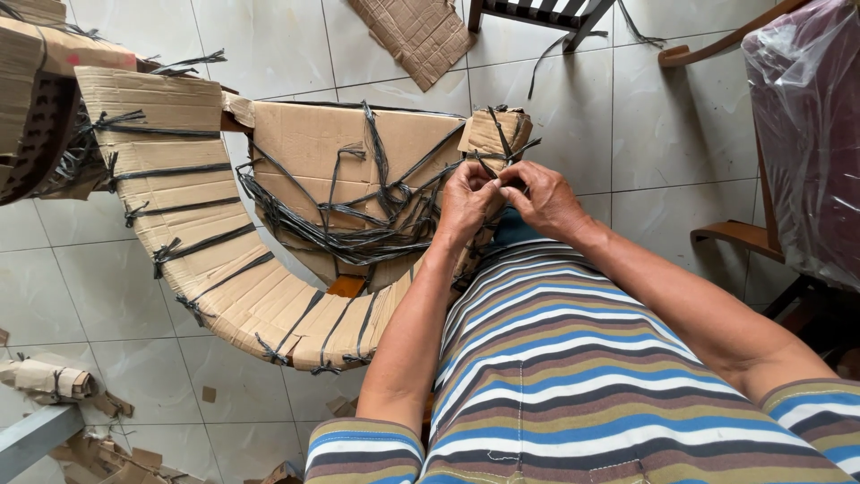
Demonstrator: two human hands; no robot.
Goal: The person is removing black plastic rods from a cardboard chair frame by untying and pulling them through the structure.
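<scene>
Hands, left hand (466, 202) and right hand (537, 195), pinch the black strap (488, 166) at the cardboard-wrapped chair (313, 143) corner; pulling hard could likely tear the cardboard or snap the strap

head-worn view, looking steeply down, close
</scene>
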